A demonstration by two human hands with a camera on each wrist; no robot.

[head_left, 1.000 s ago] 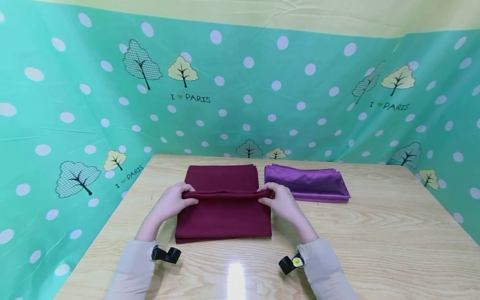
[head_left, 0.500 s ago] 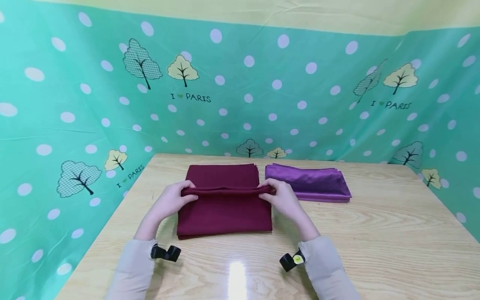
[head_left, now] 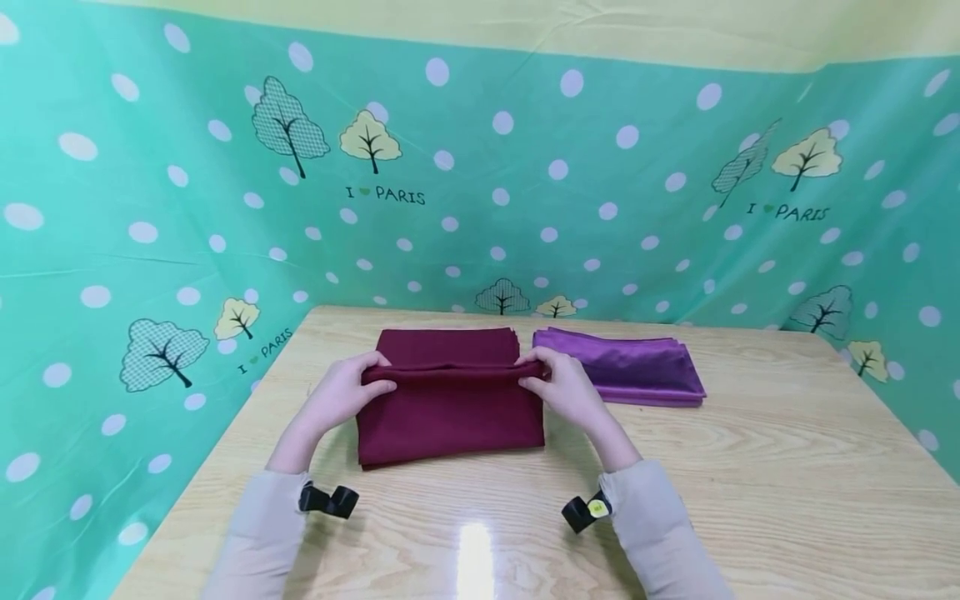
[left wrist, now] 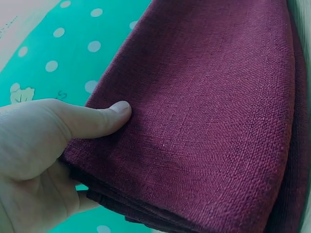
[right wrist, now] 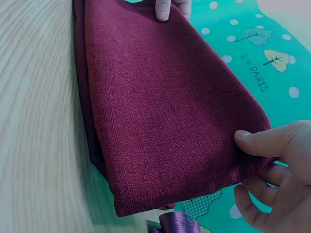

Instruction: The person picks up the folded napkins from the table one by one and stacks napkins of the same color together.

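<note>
A folded dark red cloth [head_left: 450, 412] lies on the table in the head view, its upper layers raised in a ridge between both hands. My left hand [head_left: 341, 392] pinches the ridge at its left end; in the left wrist view the thumb of this hand [left wrist: 43, 145] lies on top of the cloth [left wrist: 194, 107], fingers beneath. My right hand [head_left: 566, 392] pinches the right end. The right wrist view shows that hand [right wrist: 286, 170] with its thumb on the cloth [right wrist: 160, 97] near a corner and the fingers curled below.
A folded shiny purple cloth [head_left: 637, 367] lies just right of the red one, close to my right hand. The wooden table [head_left: 772, 467] extends to the right. Behind it and at the sides hangs a green dotted curtain [head_left: 525, 217].
Both hands have moved slightly away from me with the ridge, and the near edge of the red cloth has shifted the same way. The purple cloth stays put.
</note>
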